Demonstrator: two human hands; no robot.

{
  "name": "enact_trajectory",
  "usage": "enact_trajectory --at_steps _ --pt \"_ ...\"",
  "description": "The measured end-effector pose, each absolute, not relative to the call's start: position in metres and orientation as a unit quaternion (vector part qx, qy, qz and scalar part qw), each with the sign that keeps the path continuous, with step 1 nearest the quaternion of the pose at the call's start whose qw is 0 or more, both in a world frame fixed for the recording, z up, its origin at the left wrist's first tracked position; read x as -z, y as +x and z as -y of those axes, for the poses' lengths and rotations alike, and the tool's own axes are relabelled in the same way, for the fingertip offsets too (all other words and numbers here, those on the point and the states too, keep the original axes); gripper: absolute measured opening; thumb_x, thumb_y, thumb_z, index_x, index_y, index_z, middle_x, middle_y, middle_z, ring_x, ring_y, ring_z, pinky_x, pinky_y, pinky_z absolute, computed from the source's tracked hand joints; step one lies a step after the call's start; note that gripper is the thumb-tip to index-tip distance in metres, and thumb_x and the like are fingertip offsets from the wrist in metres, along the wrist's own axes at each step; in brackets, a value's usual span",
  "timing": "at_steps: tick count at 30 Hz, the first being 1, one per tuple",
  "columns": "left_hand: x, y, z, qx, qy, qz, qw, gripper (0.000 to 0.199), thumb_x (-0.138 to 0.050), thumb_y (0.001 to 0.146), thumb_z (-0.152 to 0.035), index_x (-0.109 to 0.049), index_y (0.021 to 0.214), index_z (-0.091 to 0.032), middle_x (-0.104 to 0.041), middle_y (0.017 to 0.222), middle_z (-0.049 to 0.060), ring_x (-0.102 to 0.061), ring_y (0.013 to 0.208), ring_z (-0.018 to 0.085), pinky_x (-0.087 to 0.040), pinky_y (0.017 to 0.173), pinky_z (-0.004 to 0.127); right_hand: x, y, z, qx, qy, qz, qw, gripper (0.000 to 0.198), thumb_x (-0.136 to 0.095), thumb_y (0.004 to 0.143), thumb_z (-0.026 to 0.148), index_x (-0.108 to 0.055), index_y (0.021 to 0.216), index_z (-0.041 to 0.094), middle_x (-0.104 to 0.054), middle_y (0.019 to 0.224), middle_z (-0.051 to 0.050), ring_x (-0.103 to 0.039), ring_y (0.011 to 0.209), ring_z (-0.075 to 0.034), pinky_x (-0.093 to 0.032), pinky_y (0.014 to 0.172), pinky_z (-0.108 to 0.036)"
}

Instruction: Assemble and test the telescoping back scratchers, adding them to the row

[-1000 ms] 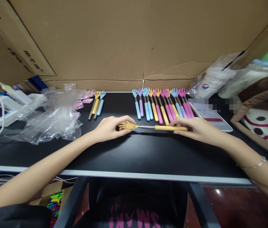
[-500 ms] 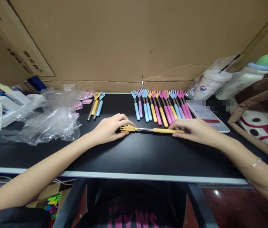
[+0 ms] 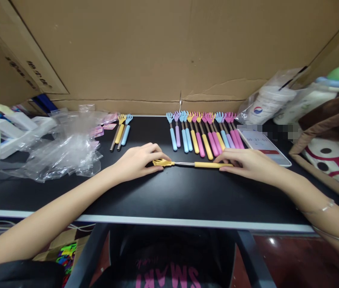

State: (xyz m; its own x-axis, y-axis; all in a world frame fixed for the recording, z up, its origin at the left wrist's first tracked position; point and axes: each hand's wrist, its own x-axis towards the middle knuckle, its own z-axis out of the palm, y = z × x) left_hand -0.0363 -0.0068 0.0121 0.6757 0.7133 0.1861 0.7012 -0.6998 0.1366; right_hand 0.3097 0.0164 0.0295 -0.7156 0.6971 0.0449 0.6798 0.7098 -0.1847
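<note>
Head view: the yellow scratcher [image 3: 207,165] lies crosswise between the two hands, just in front of the person over the near half of the black surface [image 3: 169,196]. Its long axis runs left to right, almost parallel to the front edge, with the claw [image 3: 163,163] at the left and the handle [image 3: 209,165] at the right; a bare length of metal rod [image 3: 184,164] shows between them. The left hand [image 3: 139,160] pinches the claw between thumb and fingers, partly covering it. The right hand [image 3: 245,163] pinches the far end of the handle, thumb on the near side, fingertips curled over from beyond. Neither hand is nearer than the other: each has one end, and the rod spans the gap on a straight line from one to the other. Whether the scratcher touches the surface or is held slightly above it, I cannot tell. Beyond it, and square to it, a row of scratchers [image 3: 199,145] points claws away, its nearest handles close to the right hand. A pair of scratchers [image 3: 119,134] lies beyond the left hand, with clear bags [image 3: 77,160] farther left. A phone [image 3: 265,148] lies just beyond the right hand.
</note>
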Motion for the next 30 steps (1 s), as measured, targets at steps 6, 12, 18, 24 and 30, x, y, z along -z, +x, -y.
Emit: enact_trajectory --at_steps 6,12,18,24,30 --pt "-0.0143 -0.0378 0.0088 -0.097 0.921 -0.376 0.008 0.030 -0.047 0.091 -0.043 -0.056 0.117 -0.032 -0.058 0.104 -0.001 -0.056 0.091 0.013 -0.041 0.073 0.022 -0.0305 0.3099 -0.0158 -0.071 -0.375 0.922 0.055 0.028 -0.049 0.085 0.045 -0.063 0.098 0.024 -0.063 0.080 -0.002 -0.052 0.060 -0.009 -0.034 0.053 -0.021" --pt "-0.0162 -0.0367 0.0109 -0.115 0.903 -0.413 -0.028 0.038 -0.045 0.088 -0.055 -0.059 0.114 -0.030 -0.060 0.103 0.001 -0.056 0.092 0.016 -0.039 0.067 0.023 -0.0309 0.3114 -0.0154 -0.062 -0.382 0.921 0.050 0.028 -0.048 0.086 0.045 -0.063 0.098 0.024 -0.063 0.080 -0.001 -0.053 0.060 -0.010 -0.035 0.053 -0.021" --pt "-0.0161 -0.0374 0.0109 -0.109 0.900 -0.421 -0.034 0.035 -0.045 0.089 -0.053 -0.058 0.113 -0.031 -0.061 0.103 -0.001 -0.057 0.091 0.015 -0.038 0.065 0.023 -0.0264 0.3118 -0.0161 -0.051 -0.365 0.928 0.057 0.030 -0.045 0.088 0.044 -0.063 0.102 0.024 -0.066 0.096 -0.003 -0.059 0.073 -0.011 -0.039 0.060 -0.022" --pt "-0.0140 -0.0372 0.0100 -0.112 0.901 -0.418 -0.041 0.034 -0.045 0.090 -0.051 -0.058 0.113 -0.029 -0.061 0.103 -0.001 -0.058 0.092 0.014 -0.038 0.065 0.022 -0.0240 0.3127 -0.0174 -0.034 -0.349 0.934 0.070 0.033 -0.042 0.091 0.041 -0.064 0.109 0.025 -0.066 0.102 -0.004 -0.062 0.085 -0.014 -0.044 0.068 -0.023" --pt "-0.0152 -0.0364 0.0110 -0.116 0.903 -0.413 -0.043 0.033 -0.043 0.091 -0.049 -0.059 0.111 -0.029 -0.061 0.102 0.000 -0.058 0.090 0.014 -0.039 0.065 0.022 -0.0252 0.3118 -0.0158 -0.020 -0.336 0.939 0.070 0.035 -0.041 0.091 0.039 -0.064 0.115 0.026 -0.066 0.103 -0.004 -0.063 0.085 -0.013 -0.045 0.068 -0.023"
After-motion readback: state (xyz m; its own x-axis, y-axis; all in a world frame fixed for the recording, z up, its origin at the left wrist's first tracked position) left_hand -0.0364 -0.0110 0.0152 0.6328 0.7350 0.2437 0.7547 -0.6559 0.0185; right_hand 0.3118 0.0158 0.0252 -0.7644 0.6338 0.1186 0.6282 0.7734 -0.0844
